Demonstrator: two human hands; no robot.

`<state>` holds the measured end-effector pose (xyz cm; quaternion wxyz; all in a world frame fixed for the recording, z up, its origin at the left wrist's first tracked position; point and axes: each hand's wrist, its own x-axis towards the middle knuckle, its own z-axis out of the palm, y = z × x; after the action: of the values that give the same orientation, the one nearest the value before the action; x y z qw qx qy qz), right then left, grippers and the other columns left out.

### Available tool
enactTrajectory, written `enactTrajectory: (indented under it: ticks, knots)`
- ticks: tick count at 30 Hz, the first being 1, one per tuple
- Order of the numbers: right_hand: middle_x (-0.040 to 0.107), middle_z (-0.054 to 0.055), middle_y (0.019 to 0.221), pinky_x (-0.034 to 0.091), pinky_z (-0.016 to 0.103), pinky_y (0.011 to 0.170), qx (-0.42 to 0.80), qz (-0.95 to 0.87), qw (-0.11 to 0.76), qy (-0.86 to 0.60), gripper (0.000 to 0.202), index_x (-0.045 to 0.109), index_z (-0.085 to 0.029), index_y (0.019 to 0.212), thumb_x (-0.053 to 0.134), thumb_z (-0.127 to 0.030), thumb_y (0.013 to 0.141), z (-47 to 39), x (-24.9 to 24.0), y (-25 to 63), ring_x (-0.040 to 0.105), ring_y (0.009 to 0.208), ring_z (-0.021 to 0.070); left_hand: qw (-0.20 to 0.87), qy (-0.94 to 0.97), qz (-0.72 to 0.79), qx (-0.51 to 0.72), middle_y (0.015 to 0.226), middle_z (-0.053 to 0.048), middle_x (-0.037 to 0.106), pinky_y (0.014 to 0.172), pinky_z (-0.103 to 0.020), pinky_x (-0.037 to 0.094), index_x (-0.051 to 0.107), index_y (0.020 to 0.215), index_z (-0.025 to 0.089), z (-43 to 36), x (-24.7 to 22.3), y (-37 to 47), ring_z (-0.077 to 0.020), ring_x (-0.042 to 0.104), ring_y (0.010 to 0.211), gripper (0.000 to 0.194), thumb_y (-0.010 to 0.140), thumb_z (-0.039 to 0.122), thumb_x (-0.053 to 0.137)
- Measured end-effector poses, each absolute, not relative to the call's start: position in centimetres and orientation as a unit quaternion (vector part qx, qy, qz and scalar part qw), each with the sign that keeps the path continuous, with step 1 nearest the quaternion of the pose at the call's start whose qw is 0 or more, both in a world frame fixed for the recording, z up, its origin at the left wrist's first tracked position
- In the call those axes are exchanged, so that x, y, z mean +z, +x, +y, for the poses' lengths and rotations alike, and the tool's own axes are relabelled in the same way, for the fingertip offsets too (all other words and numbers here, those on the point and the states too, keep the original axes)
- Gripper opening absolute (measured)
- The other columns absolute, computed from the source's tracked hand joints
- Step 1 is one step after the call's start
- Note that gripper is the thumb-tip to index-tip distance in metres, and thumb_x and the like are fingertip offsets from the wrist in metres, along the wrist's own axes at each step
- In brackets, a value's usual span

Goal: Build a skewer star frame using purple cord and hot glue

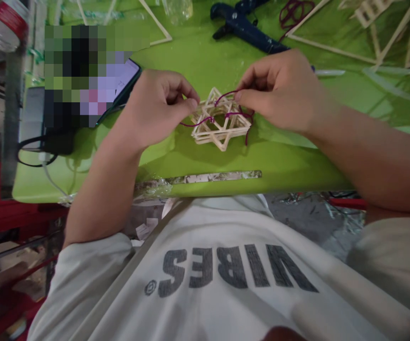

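Observation:
A small star-shaped frame of thin wooden sticks stands on the green table between my hands. Purple string runs over the frame, with loose ends hanging at both sides. My left hand is closed in a pinch at the frame's upper left corner; thumb and forefinger meet there. My right hand pinches one end of the purple string, pulled out to the right above the frame.
A dark blue glue gun lies behind the hands. Left of them are a phone and a dark box with a cable. More stick frames and a bundle of dark red string are at the back right. The green table's front edge is near my body.

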<state>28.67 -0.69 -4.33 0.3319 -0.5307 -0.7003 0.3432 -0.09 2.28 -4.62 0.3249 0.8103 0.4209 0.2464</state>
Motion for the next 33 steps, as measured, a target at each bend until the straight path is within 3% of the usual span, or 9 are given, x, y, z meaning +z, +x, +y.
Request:
enactTrajectory:
  ticks: [2,6,11,14,17,21,24,28,33]
  knots:
    - [0.075,0.000,0.077,0.039,0.036,0.061,0.349,-0.715,0.323,-0.512,0.010,0.082,-0.029,0.092,0.085,-0.019,0.095,-0.4,-4.5,28.9,0.059,0.066,0.0176,0.304,0.807,0.468,0.191,0.071,0.001,0.061,0.068,-0.030,0.036,0.081,0.096,0.018,1.5,-3.2,-0.3,-0.0088,0.047,0.063,0.022,0.105,0.036,0.073]
    - [0.072,-0.003,0.076,0.040,0.029,0.061,0.347,-0.720,0.358,-0.482,0.028,0.082,-0.018,0.101,0.086,0.003,0.082,0.5,-5.2,29.6,0.060,0.066,0.0112,0.290,0.814,0.498,0.069,0.076,0.001,0.067,0.071,-0.032,0.038,0.077,0.095,0.022,1.1,-1.5,-0.2,-0.0121,0.050,0.067,0.020,0.107,0.035,0.066]
    - [0.075,-0.002,0.083,0.046,0.025,0.063,0.345,-0.740,0.362,-0.450,0.029,0.083,-0.015,0.106,0.091,0.000,0.083,1.2,-5.5,30.5,0.063,0.069,0.0087,0.214,0.841,0.495,-0.040,0.089,-0.003,0.068,0.089,-0.035,0.045,0.075,0.097,0.018,1.3,-0.8,-0.8,-0.0144,0.052,0.077,0.028,0.110,0.029,0.054]
    - [0.076,-0.002,0.087,0.046,0.022,0.060,0.333,-0.757,0.365,-0.428,0.031,0.084,-0.013,0.111,0.091,-0.002,0.082,1.3,-5.3,31.2,0.063,0.067,0.0060,0.189,0.845,0.495,-0.077,0.117,-0.008,0.071,0.120,-0.046,0.045,0.074,0.117,0.016,1.1,0.1,-1.9,-0.0206,0.063,0.111,0.032,0.112,0.032,0.048]
    - [0.078,-0.001,0.093,0.042,0.021,0.055,0.314,-0.770,0.354,-0.428,0.032,0.084,-0.012,0.113,0.092,-0.006,0.082,1.1,-4.7,31.5,0.056,0.061,0.0027,0.175,0.856,0.477,-0.092,0.144,-0.012,0.065,0.134,-0.069,0.033,0.065,0.143,0.018,0.6,1.0,-2.9,-0.0369,0.055,0.149,0.043,0.113,0.047,0.053]
    - [0.081,0.000,0.099,0.042,0.023,0.060,0.242,-0.793,0.323,-0.456,0.030,0.084,-0.013,0.115,0.088,-0.008,0.086,0.4,-3.0,30.9,0.053,0.059,0.0023,0.186,0.877,0.442,-0.033,0.185,-0.014,0.040,0.143,-0.071,0.022,0.033,0.177,0.026,-0.2,0.8,-2.3,-0.0434,0.035,0.174,0.093,0.102,0.063,0.075]
    - [0.082,0.002,0.098,0.049,0.028,0.073,0.167,-0.829,0.292,-0.447,0.029,0.084,-0.014,0.117,0.085,-0.009,0.088,0.1,-1.7,30.1,0.058,0.066,0.0069,0.196,0.883,0.425,-0.032,0.183,-0.018,0.045,0.143,-0.072,0.025,0.027,0.180,0.022,-0.4,-0.5,-1.0,-0.0466,0.040,0.173,0.113,0.094,0.074,0.080]
    - [0.082,0.007,0.107,0.059,0.037,0.087,0.081,-0.864,0.245,-0.432,0.021,0.082,-0.019,0.116,0.079,-0.016,0.095,0.6,-1.0,29.1,0.067,0.078,0.0162,0.191,0.892,0.408,-0.029,0.178,-0.021,0.050,0.139,-0.073,0.033,0.030,0.178,0.018,-0.3,-2.4,-0.1,-0.0494,0.050,0.167,0.115,0.091,0.074,0.081]
    - [0.082,0.016,0.127,0.065,0.046,0.101,-0.004,-0.900,0.156,-0.407,0.026,0.079,-0.016,0.126,0.067,-0.016,0.103,1.8,-0.3,27.9,0.080,0.115,0.0321,0.190,0.895,0.402,-0.033,0.184,-0.024,0.043,0.142,-0.070,0.032,0.025,0.182,0.016,-0.3,-3.2,-0.4,-0.0515,0.036,0.176,0.124,0.089,0.078,0.078]
